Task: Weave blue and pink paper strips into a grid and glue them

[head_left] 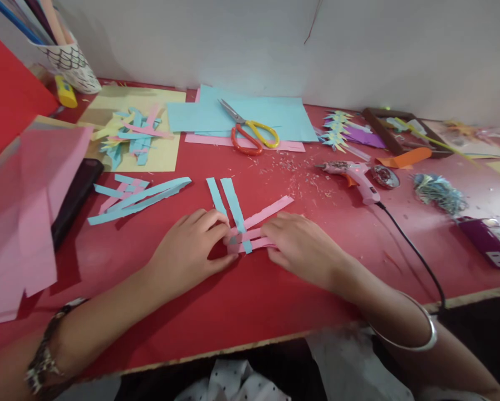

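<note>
Looks like a craft workspace, set at a red tabletop against a pale wall. Strewn with paper strips, scissors, a glue gun and coloured sheets.

Our left hand pinches, thumb below curled fingers. Our right hand, palm down, grips opposite it. Our forearms angle inward.
</note>
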Motion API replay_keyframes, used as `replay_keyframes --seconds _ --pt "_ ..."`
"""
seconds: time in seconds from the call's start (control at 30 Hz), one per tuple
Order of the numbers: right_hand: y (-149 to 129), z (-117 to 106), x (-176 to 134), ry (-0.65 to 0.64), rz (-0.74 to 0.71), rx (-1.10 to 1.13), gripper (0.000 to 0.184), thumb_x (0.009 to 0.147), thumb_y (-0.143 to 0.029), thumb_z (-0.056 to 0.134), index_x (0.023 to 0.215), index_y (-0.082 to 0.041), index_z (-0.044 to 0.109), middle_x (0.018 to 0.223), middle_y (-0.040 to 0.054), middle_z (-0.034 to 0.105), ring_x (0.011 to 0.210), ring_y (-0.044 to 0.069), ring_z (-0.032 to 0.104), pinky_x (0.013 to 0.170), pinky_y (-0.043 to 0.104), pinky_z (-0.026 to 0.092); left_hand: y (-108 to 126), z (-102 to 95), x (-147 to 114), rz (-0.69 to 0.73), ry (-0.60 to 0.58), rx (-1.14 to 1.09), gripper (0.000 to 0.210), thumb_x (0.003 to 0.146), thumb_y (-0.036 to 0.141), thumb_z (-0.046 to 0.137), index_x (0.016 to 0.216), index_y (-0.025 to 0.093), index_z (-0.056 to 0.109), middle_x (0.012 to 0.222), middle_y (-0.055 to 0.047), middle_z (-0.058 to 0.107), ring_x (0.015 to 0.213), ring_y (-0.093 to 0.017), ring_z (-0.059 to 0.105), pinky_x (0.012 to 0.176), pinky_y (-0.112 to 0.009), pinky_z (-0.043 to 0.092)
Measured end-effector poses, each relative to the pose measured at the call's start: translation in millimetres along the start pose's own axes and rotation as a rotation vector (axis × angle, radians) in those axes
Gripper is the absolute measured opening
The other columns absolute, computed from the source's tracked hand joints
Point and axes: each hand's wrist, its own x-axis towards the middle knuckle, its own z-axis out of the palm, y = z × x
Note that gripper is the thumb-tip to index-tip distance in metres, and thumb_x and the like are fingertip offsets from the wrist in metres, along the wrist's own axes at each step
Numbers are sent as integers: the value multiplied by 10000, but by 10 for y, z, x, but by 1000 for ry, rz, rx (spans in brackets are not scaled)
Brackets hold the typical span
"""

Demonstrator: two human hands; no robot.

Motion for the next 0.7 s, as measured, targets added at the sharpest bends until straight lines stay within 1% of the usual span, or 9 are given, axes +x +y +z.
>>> replay_keyframes --seconds 0.07,0.1,0.17,0.27,0.33,0.43,0.53,0.7 --pt "15 28 21 81 -35 79 180 749 -114 493 889 -124 605 969 96 640 925 212 547 757 298 371 -8 -8 -2 2 -7 11 172 778 328 519 673 192 516 830 -22 578 741 -179 521 624 -291 389" --pt "27 38 26 114 -46 128 180 747 -145 504 894 -129 607 975 93 640 920 206 549 762 295 374 -12 -11 -4 8 -13 17 166 769 331 525 680 191 516 848 -27 584 755 -185 527 632 -297 395" --pt "48 47 27 142 -39 229 167 760 -218 512 871 -144 612 925 78 650 840 181 566 699 269 378 -20 -18 -7 22 -27 26 154 755 340 531 710 193 525 884 -36 592 781 -196 536 647 -308 406" --pt "72 40 22 114 11 352 168 799 -279 484 795 -161 604 769 33 648 643 121 541 555 222 323 -25 -24 -9 31 -40 32 151 751 330 522 812 197 555 907 -45 601 800 -208 544 661 -322 420" --pt "84 36 27 87 27 412 192 823 -274 457 745 -167 596 690 5 627 565 92 498 513 211 280 -23 -23 -7 42 -34 33 172 751 307 513 870 196 568 909 -49 604 802 -213 545 663 -328 425" --pt "100 38 44 79 34 477 213 832 -264 448 726 -173 608 655 -12 611 549 79 473 510 204 267 -18 -17 -3 59 -26 38 190 753 284 505 907 207 587 902 -46 601 794 -212 543 661 -328 428" --pt "110 40 60 90 47 515 189 817 -266 474 738 -182 623 686 -19 621 586 81 487 533 201 279 -16 -16 -5 55 -34 38 213 764 293 504 941 220 597 921 -46 598 816 -218 544 679 -339 433" --pt "120 39 78 78 58 532 150 776 -282 530 695 -176 597 662 -38 584 582 72 458 536 199 275 -21 -23 -20 41 -52 42 205 769 312 501 910 201 600 953 -55 601 834 -219 542 712 -352 437"
